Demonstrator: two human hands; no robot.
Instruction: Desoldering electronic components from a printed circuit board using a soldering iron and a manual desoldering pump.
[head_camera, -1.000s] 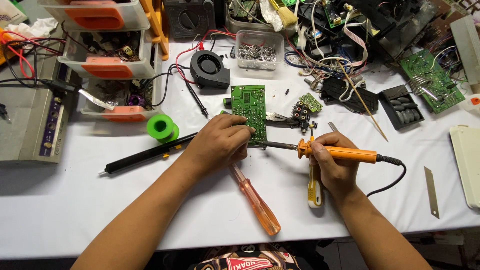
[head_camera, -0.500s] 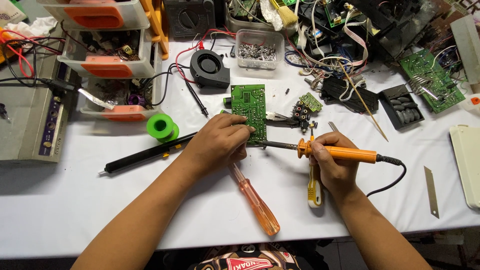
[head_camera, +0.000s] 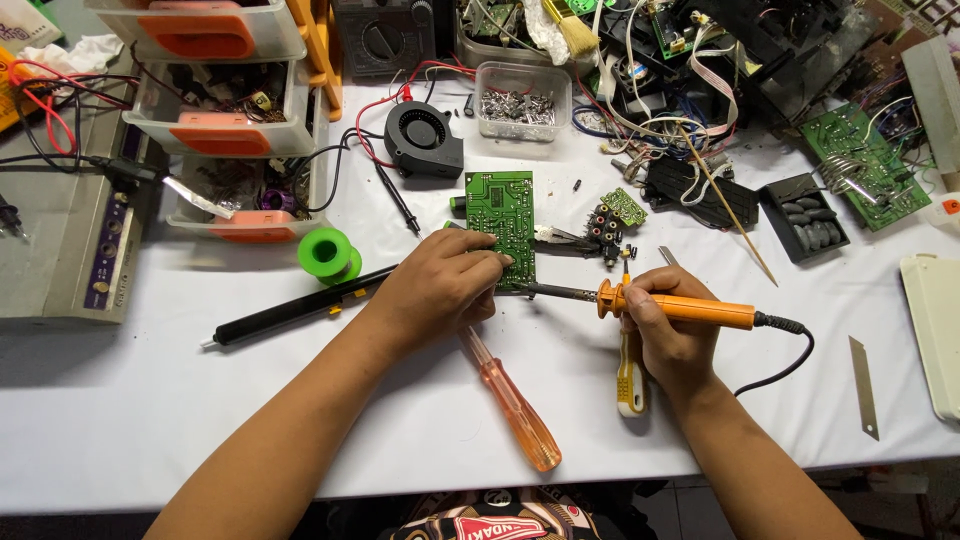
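Observation:
My left hand (head_camera: 440, 285) rests on the lower edge of a green circuit board (head_camera: 500, 215) lying flat on the white table (head_camera: 150, 420), fingers curled on it. My right hand (head_camera: 665, 330) grips the orange handle of a soldering iron (head_camera: 680, 308), its dark tip pointing left at the board's lower right edge. Under my left wrist lies an orange-handled screwdriver (head_camera: 515, 405). A yellow-handled tool (head_camera: 630, 375) sits beneath my right hand.
A green solder spool (head_camera: 328, 253) and a long black tool (head_camera: 290, 312) lie left of the board. Behind are a black blower fan (head_camera: 422, 138), a clear box of metal parts (head_camera: 520, 100), stacked parts drawers (head_camera: 225, 120), loose boards and cables. A metal blade (head_camera: 864, 385) lies right.

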